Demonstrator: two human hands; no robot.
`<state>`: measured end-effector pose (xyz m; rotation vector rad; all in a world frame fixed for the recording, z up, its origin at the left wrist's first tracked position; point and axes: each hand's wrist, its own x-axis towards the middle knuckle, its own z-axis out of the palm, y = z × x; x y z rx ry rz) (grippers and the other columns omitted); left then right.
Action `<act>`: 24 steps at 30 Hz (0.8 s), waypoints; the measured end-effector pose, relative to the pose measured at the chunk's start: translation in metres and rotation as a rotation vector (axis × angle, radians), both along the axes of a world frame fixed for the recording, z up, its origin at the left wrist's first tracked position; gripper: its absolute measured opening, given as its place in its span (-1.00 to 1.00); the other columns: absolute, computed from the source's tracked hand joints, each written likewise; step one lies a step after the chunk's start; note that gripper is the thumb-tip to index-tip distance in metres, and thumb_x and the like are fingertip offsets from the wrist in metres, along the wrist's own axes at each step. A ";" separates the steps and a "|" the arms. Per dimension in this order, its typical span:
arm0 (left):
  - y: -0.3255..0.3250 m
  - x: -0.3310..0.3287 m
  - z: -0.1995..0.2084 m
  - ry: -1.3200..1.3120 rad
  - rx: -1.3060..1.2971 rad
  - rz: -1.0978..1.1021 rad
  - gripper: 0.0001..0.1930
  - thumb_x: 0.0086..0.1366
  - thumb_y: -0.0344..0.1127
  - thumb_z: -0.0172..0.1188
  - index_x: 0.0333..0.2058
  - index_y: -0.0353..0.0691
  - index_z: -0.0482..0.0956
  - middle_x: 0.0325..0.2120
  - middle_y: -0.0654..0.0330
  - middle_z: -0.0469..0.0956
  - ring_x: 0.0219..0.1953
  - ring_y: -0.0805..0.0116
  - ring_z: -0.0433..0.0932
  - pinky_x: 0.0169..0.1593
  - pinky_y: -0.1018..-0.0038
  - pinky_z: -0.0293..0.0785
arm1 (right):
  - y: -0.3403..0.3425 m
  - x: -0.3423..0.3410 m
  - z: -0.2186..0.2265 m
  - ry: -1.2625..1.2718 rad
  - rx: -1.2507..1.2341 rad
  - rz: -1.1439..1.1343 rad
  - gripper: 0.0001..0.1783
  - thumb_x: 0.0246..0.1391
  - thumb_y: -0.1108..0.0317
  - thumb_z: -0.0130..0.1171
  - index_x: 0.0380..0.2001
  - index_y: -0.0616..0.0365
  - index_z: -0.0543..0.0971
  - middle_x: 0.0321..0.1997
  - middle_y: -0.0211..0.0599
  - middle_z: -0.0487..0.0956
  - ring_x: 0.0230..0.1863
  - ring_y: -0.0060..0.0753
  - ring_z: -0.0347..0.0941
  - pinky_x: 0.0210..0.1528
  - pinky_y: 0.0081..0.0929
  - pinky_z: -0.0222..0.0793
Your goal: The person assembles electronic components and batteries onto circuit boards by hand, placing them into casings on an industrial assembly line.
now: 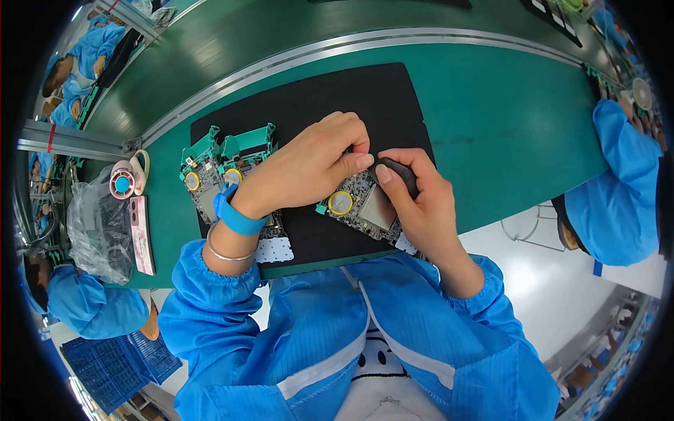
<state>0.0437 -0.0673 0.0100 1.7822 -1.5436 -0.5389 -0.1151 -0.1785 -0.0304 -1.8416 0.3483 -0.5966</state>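
Observation:
A circuit board with a round coin cell and a square metal shield lies on the black mat, under my hands. My left hand is above its left part, thumb and forefinger pinched together. What they hold, if anything, is hidden. My right hand is closed round a dark, smooth, rounded object at the board's far right side; its exact kind does not show. Left of my left wrist lie two more boards with coin cells and green plastic parts, partly covered by my forearm.
On the green table at left are a clear plastic bag, a small pink fan and a phone. A metal rail runs along the far side. Co-workers in blue sit at left and right.

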 end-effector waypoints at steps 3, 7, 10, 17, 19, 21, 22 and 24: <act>0.000 -0.002 0.002 0.007 0.036 0.015 -0.83 0.22 -0.36 0.12 -0.43 -0.28 0.32 -0.48 0.08 0.34 -0.35 0.08 0.34 -0.28 0.26 0.29 | 0.000 0.002 0.004 0.085 0.032 0.005 -0.81 0.18 0.33 0.13 -0.19 0.18 0.50 -0.53 -0.51 0.48 -0.55 -0.79 0.34 -0.54 -0.73 0.23; 0.000 -0.004 0.004 -0.019 0.087 0.048 -0.83 0.26 -0.31 0.10 -0.40 -0.27 0.34 -0.48 0.09 0.38 -0.41 0.10 0.38 -0.30 0.33 0.32 | 0.001 0.005 0.005 0.118 0.036 -0.018 -0.83 0.19 0.32 0.11 -0.22 0.18 0.50 -0.57 -0.52 0.47 -0.59 -0.79 0.33 -0.57 -0.72 0.21; 0.000 -0.003 0.002 -0.015 0.056 0.046 -0.86 0.26 -0.33 0.09 -0.36 -0.25 0.35 -0.52 0.10 0.40 -0.43 0.12 0.40 -0.31 0.35 0.32 | 0.001 0.006 0.007 0.138 0.027 -0.023 -0.83 0.19 0.31 0.11 -0.23 0.18 0.50 -0.59 -0.51 0.47 -0.60 -0.78 0.33 -0.57 -0.72 0.21; 0.002 -0.015 -0.002 0.210 -0.016 0.152 -0.80 0.24 -0.45 0.02 -0.16 -0.20 0.32 -0.62 0.15 0.49 -0.45 0.11 0.44 -0.16 0.30 0.27 | -0.005 0.010 0.013 0.238 0.083 0.029 -0.84 0.15 0.33 0.14 -0.29 0.20 0.51 -0.61 -0.48 0.47 -0.60 -0.75 0.35 -0.57 -0.68 0.22; 0.003 -0.017 -0.003 0.199 -0.021 0.149 -0.80 0.23 -0.47 0.02 -0.16 -0.20 0.32 -0.62 0.14 0.49 -0.46 0.11 0.43 -0.13 0.30 0.25 | -0.006 0.011 0.016 0.237 0.021 0.033 -0.84 0.13 0.33 0.15 -0.31 0.20 0.52 -0.61 -0.46 0.48 -0.59 -0.73 0.35 -0.56 -0.66 0.22; 0.004 -0.017 -0.003 0.187 -0.025 0.146 -0.79 0.22 -0.48 0.02 -0.16 -0.20 0.32 -0.61 0.14 0.49 -0.46 0.11 0.43 -0.10 0.30 0.24 | -0.006 0.013 0.022 0.234 -0.039 0.037 -0.84 0.11 0.33 0.15 -0.32 0.21 0.52 -0.61 -0.43 0.49 -0.59 -0.70 0.36 -0.56 -0.64 0.23; 0.004 -0.018 -0.005 0.179 -0.032 0.148 -0.79 0.21 -0.50 0.02 -0.17 -0.21 0.33 -0.61 0.14 0.49 -0.47 0.12 0.43 -0.10 0.30 0.23 | -0.005 0.014 0.026 0.281 -0.062 0.039 -0.83 0.09 0.34 0.16 -0.33 0.22 0.53 -0.60 -0.40 0.50 -0.59 -0.68 0.35 -0.56 -0.62 0.22; 0.003 -0.016 -0.007 0.170 -0.039 0.151 -0.79 0.20 -0.51 0.02 -0.17 -0.21 0.33 -0.61 0.14 0.49 -0.47 0.12 0.43 -0.09 0.30 0.23 | -0.009 0.020 0.031 0.329 -0.085 0.041 -0.83 0.07 0.34 0.16 -0.33 0.22 0.53 -0.60 -0.38 0.50 -0.60 -0.66 0.35 -0.55 -0.60 0.22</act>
